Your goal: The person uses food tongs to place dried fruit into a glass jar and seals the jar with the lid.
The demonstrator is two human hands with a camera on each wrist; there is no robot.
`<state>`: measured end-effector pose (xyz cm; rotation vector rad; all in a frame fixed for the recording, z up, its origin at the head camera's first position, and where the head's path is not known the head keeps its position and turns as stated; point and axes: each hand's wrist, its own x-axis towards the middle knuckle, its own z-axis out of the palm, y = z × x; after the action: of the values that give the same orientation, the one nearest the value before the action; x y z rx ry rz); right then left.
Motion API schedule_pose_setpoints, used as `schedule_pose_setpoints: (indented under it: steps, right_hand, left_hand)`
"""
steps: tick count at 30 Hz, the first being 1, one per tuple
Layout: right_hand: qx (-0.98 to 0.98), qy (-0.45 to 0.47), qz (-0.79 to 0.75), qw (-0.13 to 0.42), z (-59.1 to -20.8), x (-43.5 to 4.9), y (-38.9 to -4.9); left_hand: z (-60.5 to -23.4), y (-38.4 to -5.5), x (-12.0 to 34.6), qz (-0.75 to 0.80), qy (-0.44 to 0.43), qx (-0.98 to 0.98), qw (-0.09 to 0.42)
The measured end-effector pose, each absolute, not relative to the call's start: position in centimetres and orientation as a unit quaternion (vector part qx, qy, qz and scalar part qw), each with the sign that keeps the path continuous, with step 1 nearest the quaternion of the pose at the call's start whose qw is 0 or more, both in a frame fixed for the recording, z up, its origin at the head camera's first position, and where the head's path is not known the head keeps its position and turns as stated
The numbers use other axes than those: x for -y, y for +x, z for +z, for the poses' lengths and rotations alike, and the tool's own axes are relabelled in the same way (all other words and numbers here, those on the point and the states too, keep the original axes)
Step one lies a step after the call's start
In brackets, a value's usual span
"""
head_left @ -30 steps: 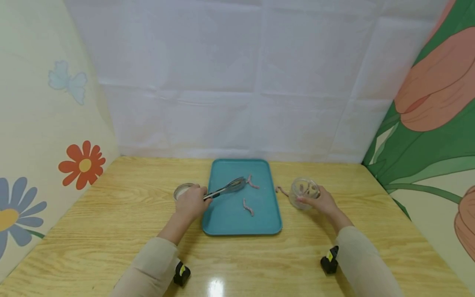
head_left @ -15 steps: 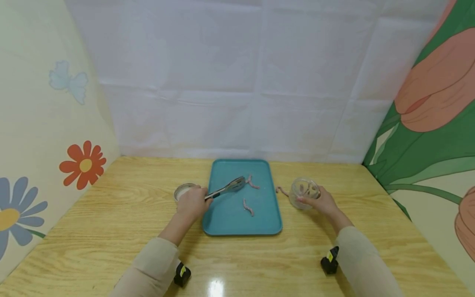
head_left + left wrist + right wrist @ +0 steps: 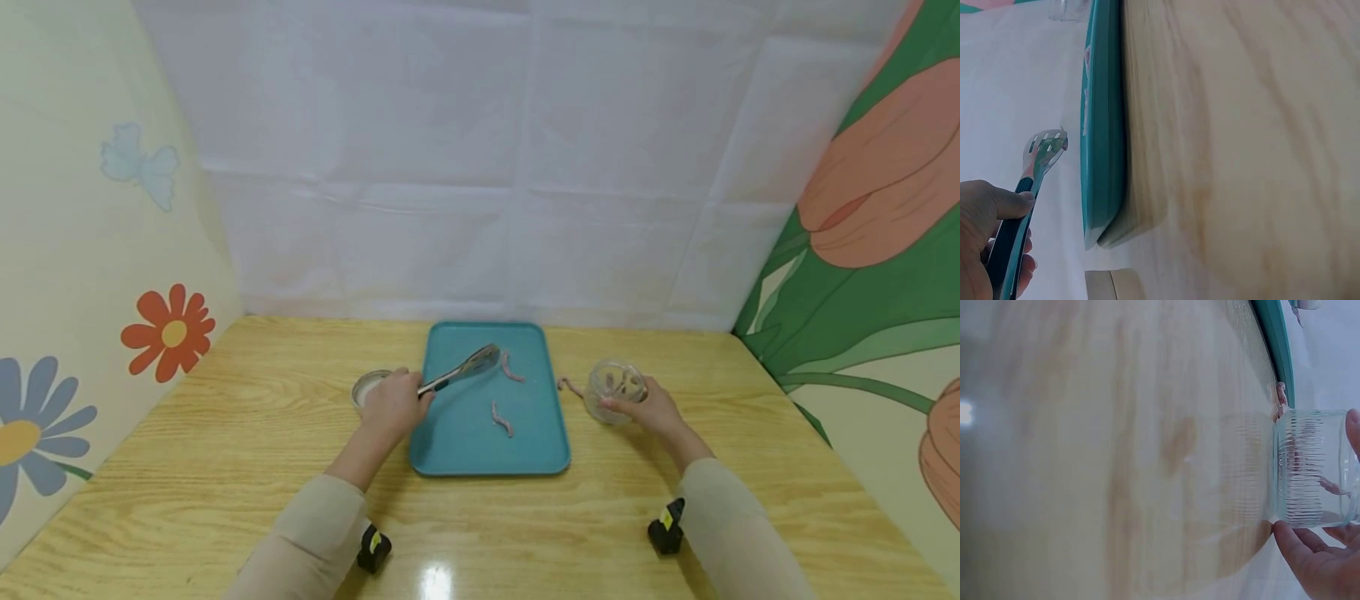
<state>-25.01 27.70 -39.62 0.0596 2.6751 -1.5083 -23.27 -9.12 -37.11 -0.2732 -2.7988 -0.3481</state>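
My left hand [image 3: 393,403] grips metal tongs [image 3: 467,367] with dark handles over the blue-green tray [image 3: 465,450]. At the tongs' tips, a pinkish strand [image 3: 1297,316] hangs in the right wrist view. Two pink worm-like pieces lie on the tray: a curved one [image 3: 512,368] near the tongs' head and a wavy one [image 3: 502,419] lower down. My right hand [image 3: 651,406] holds a clear glass jar [image 3: 604,408] standing on the table right of the tray, thumb and fingers around its side. Several similar pieces [image 3: 1330,485] are inside the jar.
Another pink worm-like piece [image 3: 570,385] lies on the wooden table [image 3: 480,525] between tray and jar. A round, shallow lid-like dish [image 3: 366,384] sits left of the tray, partly behind my left hand. A white cloth [image 3: 465,208] hangs at the back, with painted panels on both sides.
My left hand has lifted the tongs slightly up from the curved piece, with a pinkish strand parting from beside it. My right hand and the jar have stayed put.
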Motion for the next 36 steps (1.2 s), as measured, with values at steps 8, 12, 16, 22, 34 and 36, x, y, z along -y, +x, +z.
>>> schedule_pose_setpoints:
  steps: [8,12,16,22,34,36]
  right_hand:
    - [-0.867,0.016,-0.496,0.032,-39.7,-27.7,-25.0]
    - [-0.868,0.016,-0.496,0.027,-39.9,-27.7,-25.1]
    - [-0.869,0.019,-0.493,0.023,-39.8,-27.7,-25.0]
    - [-0.868,0.015,-0.495,0.022,-39.6,-27.8,-24.9]
    - [-0.865,0.026,-0.501,0.029,-40.0,-27.9,-25.4]
    - [-0.862,0.029,-0.504,0.031,-40.0,-27.9,-25.4]
  left_hand:
    - [-36.4,-23.4,8.2,-0.128,-0.099,0.972,0.168]
    - [-36.2,-23.7,7.5,-0.122,-0.108,0.969,0.185]
    - [-36.1,-24.0,6.7,-0.129,-0.120,0.964,0.199]
    - [-35.5,-24.1,5.3,-0.157,-0.118,0.961,0.198]
    - [-34.6,-23.8,1.9,-0.195,-0.134,0.951,0.197]
    - [-34.6,-23.7,1.3,-0.200,-0.140,0.950,0.196]
